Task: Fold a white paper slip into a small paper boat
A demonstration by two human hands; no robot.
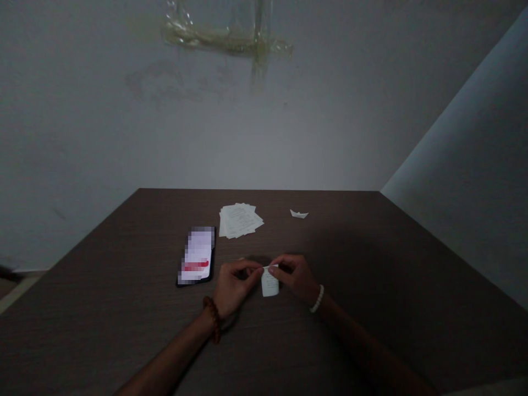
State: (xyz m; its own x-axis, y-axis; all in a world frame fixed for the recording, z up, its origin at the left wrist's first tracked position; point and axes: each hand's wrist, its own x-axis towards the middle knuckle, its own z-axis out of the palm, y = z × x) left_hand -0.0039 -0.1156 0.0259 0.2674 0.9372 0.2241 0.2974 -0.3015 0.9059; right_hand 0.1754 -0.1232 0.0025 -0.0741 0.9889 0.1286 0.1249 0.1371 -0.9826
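A small slip of white paper (270, 284) with faint print on it hangs between my two hands, above the front middle of the table. My left hand (234, 285) pinches its upper left corner between thumb and forefinger. At the upper right corner, my right hand (296, 276) grips it the same way. The paper's top edge is partly hidden by the fingertips, and its lower part hangs free with a slight curl. Farther back on the right sits a little folded paper boat (299, 214).
A loose stack of printed paper slips (239, 221) lies beyond my left hand. Left of that hand, a phone (196, 256) rests with its screen lit and blurred. The brown table (124, 242) meets a stained wall (322, 132) at the back.
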